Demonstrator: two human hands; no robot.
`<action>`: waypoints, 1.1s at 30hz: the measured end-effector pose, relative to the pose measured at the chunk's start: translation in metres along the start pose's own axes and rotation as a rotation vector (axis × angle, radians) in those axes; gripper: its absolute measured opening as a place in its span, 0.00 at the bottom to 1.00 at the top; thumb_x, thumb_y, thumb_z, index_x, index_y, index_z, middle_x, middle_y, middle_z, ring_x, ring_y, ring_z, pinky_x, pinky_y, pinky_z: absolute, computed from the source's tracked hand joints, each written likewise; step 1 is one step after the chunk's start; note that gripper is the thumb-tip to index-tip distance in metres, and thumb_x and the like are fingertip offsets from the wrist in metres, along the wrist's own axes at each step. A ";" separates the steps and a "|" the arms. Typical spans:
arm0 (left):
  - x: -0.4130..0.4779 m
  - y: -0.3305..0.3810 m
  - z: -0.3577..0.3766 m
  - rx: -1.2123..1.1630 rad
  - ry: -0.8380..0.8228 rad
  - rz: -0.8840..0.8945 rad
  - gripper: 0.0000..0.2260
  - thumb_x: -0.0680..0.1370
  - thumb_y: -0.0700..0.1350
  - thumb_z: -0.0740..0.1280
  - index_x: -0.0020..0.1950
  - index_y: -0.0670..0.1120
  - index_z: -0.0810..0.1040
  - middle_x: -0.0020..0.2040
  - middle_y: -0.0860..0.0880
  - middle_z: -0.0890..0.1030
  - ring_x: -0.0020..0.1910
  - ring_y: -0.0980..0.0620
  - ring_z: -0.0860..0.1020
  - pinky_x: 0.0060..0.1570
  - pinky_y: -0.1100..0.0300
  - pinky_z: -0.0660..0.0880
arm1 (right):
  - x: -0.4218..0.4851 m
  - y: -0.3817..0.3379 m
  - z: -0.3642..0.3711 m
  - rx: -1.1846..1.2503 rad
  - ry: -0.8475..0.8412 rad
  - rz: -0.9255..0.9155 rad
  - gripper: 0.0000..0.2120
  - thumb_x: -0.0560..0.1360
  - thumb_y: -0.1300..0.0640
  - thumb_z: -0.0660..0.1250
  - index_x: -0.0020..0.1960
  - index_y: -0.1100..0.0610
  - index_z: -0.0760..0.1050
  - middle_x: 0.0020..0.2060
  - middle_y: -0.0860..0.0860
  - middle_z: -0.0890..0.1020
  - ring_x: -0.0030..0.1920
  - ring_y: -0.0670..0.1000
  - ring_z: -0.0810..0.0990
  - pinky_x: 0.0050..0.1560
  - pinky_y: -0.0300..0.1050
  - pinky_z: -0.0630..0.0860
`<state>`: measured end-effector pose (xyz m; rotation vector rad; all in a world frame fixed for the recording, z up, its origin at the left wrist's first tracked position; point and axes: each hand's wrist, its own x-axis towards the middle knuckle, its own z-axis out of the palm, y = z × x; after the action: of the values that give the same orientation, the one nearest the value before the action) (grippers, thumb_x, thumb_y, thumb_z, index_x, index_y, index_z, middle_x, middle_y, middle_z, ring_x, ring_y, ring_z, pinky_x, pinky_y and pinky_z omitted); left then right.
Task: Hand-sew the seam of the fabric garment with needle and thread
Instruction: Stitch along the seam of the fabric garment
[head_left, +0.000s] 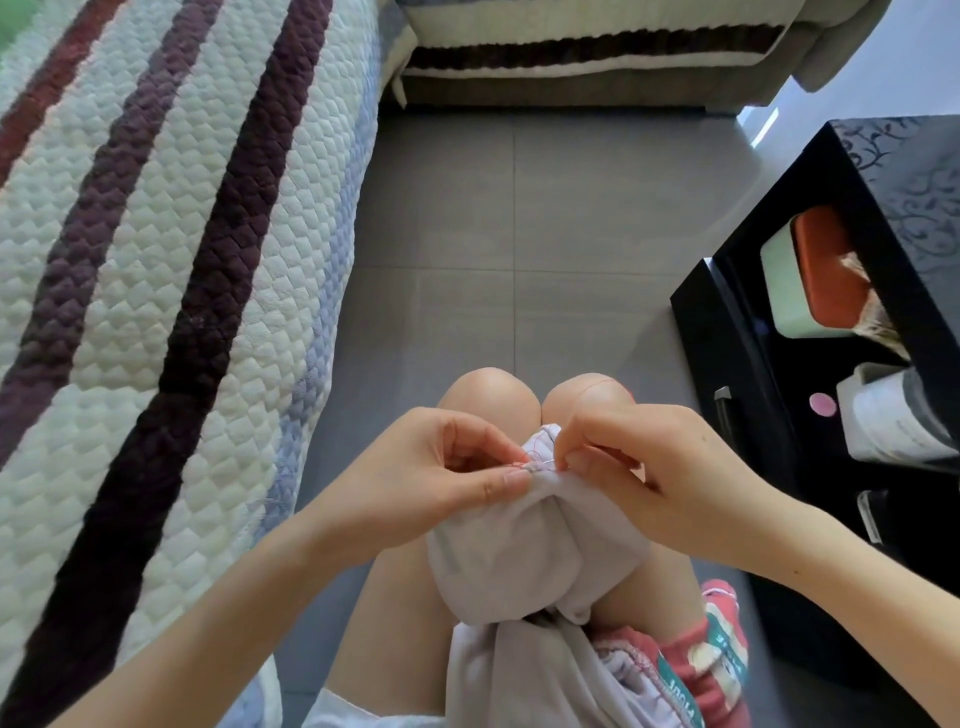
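Note:
A pale lilac fabric garment hangs over my knees, its top edge bunched up between both hands. My left hand pinches the seam edge with thumb and forefinger, where small red stitches show. My right hand pinches the thin silver needle, which lies along the seam between the two hands. Red thread runs in a fine loop over my right knee. A red patterned part of the garment lies on my right thigh.
A sofa with a quilted cream cover and dark stripes fills the left. Grey floor tiles lie ahead. A black glossy cabinet with an orange-lidded box stands close on the right. Another sofa is at the far end.

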<state>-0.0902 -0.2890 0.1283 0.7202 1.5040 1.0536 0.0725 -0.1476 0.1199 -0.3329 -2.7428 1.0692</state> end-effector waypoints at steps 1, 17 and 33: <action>0.000 0.001 0.000 -0.001 -0.010 -0.004 0.10 0.67 0.46 0.72 0.45 0.44 0.85 0.43 0.49 0.86 0.44 0.58 0.83 0.43 0.69 0.76 | 0.000 0.001 0.000 0.018 -0.008 0.004 0.04 0.73 0.52 0.58 0.44 0.45 0.71 0.34 0.37 0.71 0.40 0.34 0.71 0.35 0.29 0.63; -0.002 0.009 -0.003 -0.009 -0.089 -0.032 0.09 0.70 0.45 0.70 0.47 0.43 0.84 0.46 0.48 0.86 0.47 0.56 0.83 0.47 0.67 0.76 | 0.005 0.008 0.006 0.350 -0.012 0.009 0.10 0.74 0.56 0.61 0.39 0.57 0.79 0.31 0.54 0.77 0.36 0.52 0.75 0.39 0.36 0.69; -0.006 0.014 0.003 -0.117 -0.153 -0.008 0.04 0.69 0.41 0.71 0.41 0.47 0.85 0.40 0.51 0.85 0.41 0.59 0.81 0.41 0.70 0.74 | -0.002 0.005 0.012 0.771 -0.150 0.156 0.06 0.76 0.60 0.62 0.43 0.57 0.77 0.36 0.43 0.77 0.39 0.42 0.75 0.43 0.34 0.71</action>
<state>-0.0874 -0.2874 0.1434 0.6956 1.3024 1.0474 0.0723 -0.1519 0.1074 -0.3486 -2.1964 2.1341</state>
